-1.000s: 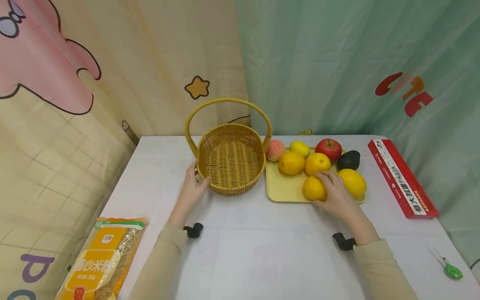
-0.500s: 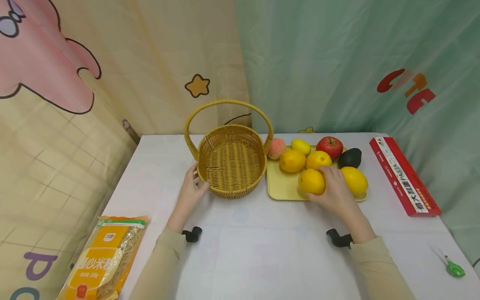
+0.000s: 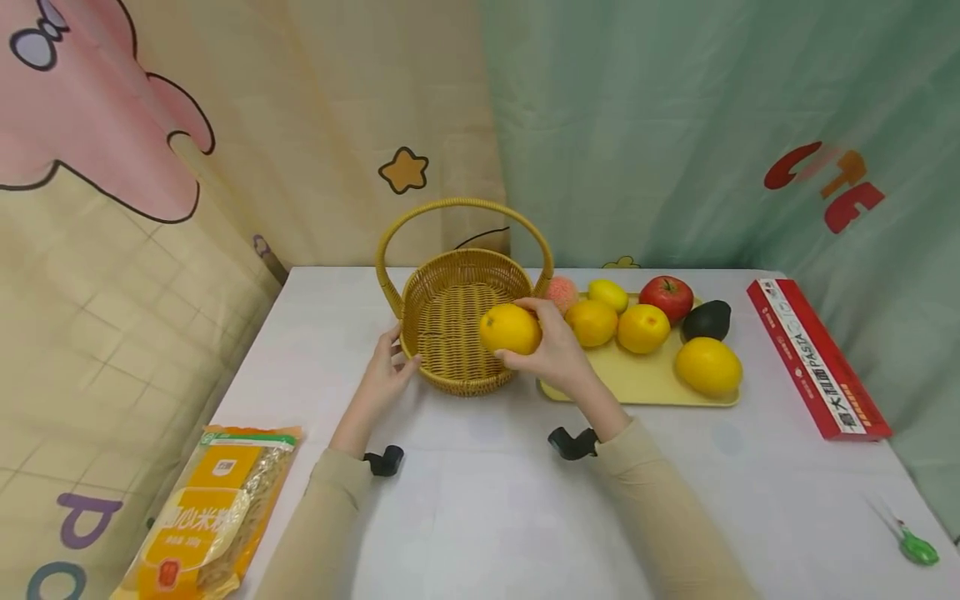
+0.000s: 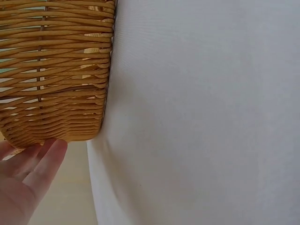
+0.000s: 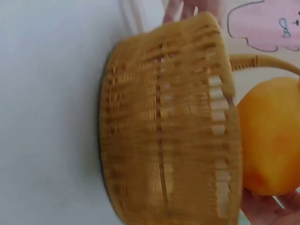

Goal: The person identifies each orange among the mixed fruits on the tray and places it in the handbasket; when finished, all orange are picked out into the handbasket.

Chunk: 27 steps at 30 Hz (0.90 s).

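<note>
My right hand [image 3: 553,346] grips an orange [image 3: 510,328], held over the right front part of a round wicker basket [image 3: 467,386]. In the right wrist view the orange [image 5: 269,136] appears just past the basket rim, with fingertips under it. My left hand [image 3: 382,377] rests against the basket's left side, thumb near the front rim. Its fingertips meet the woven wall [image 4: 61,93] in the left wrist view. A yellow tray [image 3: 633,392] to the right carries a red apple [image 3: 666,298], a dark avocado [image 3: 707,321], a large yellow fruit [image 3: 708,367] and several smaller yellow fruits.
A peach [image 3: 561,293] sits between basket and tray. The basket's tall handle [image 3: 463,202] arches over its opening. A red pasta box [image 3: 819,358] lies at the right, a noodle bag [image 3: 210,508] at the front left. A small green object [image 3: 918,548] lies near the right edge.
My right hand has lifted the orange off the tray and carried it left over the basket. The left hand has stayed at the basket's side.
</note>
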### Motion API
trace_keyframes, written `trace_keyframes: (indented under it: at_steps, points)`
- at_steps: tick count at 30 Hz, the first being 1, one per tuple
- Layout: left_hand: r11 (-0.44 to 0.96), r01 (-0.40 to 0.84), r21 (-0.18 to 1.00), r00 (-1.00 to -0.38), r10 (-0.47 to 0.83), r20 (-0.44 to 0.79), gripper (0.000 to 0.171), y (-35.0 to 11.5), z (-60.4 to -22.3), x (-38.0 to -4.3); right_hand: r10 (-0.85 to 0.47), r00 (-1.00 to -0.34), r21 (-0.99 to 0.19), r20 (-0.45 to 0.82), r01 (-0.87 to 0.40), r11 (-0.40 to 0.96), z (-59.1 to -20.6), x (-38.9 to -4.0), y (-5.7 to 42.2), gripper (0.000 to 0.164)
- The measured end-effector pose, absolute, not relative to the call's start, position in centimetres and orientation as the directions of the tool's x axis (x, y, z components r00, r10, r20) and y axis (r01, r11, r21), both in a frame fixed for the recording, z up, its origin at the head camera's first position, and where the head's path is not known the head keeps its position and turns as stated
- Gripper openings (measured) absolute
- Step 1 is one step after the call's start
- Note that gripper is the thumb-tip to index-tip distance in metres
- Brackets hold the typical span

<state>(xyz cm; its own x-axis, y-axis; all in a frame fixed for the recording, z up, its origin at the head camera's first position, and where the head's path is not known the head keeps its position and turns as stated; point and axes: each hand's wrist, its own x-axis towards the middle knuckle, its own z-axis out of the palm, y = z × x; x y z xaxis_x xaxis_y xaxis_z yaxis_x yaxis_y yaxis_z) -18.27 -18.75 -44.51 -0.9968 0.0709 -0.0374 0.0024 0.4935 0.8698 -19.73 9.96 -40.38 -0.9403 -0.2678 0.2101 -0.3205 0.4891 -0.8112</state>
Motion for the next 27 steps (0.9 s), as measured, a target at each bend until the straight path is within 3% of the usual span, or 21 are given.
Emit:
trace_keyframes:
  at_steps: [11,20,27]
  points:
    - [0.451,0.003,0.892,-0.998,0.059,-0.027,0.070,-18.5,-45.1,-18.4,-0.214,-0.977,-0.898,-0.014,-0.082,0.432,-41.7,-23.3,1.2,0.078]
    - [0.421,-0.018,0.907,-0.999,0.035,-0.035,0.068,-18.1,-45.2,-18.2,-0.213,-0.976,-0.821,-0.050,-0.081,0.565,-42.8,-24.2,-0.6,0.082]
    - [0.409,-0.022,0.912,-0.999,0.028,-0.036,0.068,-17.8,-45.0,-17.9,-0.244,-0.969,-0.779,-0.042,-0.121,0.616,-42.8,-24.1,-1.4,0.072]
